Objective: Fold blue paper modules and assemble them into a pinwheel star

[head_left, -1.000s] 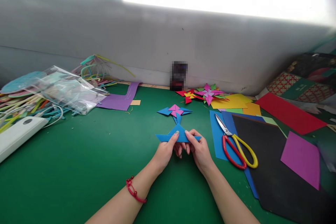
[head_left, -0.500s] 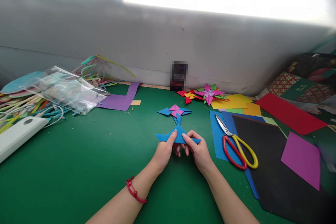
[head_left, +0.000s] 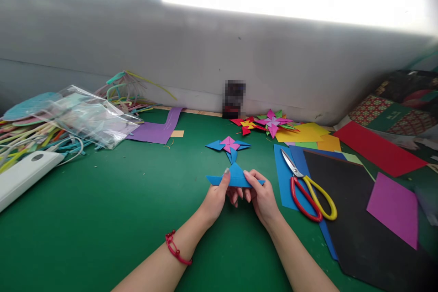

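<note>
A folded piece of blue origami paper point(head_left: 237, 177) is held level between both hands, its pointed peak facing away from me. My left hand point(head_left: 216, 195) pinches it left of the middle, thumb on top and fingers underneath. On the other side my right hand point(head_left: 262, 194) grips it near the right end in the same way. Just beyond the blue paper lies a paper flower point(head_left: 228, 144) with a pink centre and blue petals. The fingers beneath the paper are partly hidden.
Scissors point(head_left: 304, 189) with one red and one yellow handle lie at the right on blue and black sheets point(head_left: 356, 219). Finished paper flowers point(head_left: 273, 121) sit by the wall. Purple paper point(head_left: 150, 132), a clear plastic bag point(head_left: 99, 116) and a white power strip point(head_left: 30, 178) are at the left.
Both hands have shifted slightly apart along the blue paper, the right thumb moving outward to the right. More of the paper's middle shows between the thumbs.
</note>
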A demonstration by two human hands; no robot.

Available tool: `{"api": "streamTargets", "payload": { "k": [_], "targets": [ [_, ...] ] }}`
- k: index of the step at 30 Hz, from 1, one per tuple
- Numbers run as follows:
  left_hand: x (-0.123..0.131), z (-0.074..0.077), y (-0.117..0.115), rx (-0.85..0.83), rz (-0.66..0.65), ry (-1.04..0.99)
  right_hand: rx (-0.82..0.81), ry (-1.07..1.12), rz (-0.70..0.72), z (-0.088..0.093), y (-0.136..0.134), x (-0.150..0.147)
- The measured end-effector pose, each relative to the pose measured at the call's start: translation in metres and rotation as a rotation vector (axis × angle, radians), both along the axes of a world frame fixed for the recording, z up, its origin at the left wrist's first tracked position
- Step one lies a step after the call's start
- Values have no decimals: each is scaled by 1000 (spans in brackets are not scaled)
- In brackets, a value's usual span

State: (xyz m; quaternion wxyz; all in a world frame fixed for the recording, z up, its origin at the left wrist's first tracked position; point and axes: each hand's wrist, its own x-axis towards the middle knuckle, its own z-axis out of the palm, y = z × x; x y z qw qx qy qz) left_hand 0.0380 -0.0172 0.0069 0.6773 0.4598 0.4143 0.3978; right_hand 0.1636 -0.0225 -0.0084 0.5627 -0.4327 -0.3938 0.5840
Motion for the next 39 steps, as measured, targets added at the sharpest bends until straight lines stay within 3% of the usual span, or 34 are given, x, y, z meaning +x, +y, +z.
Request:
{"api": "streamTargets", "payload": {
  "k": [6,11,21,30,39],
  "targets": [
    [-1,-4,2,-14,4,-56,-8,-8,-46,1,1,-2],
    [-1,-5,2,11,-13,-99,24,-91,57,1,-1,-4],
    [4,-13,3,116,-80,-36,-25,-29,-7,-6,1,2],
    [0,-6,2,117,-119,49,-41,13,-16,-5,1,2],
    [1,-9,2,157,-131,44,-45,31,-19,-3,1,2]
  ]
}}
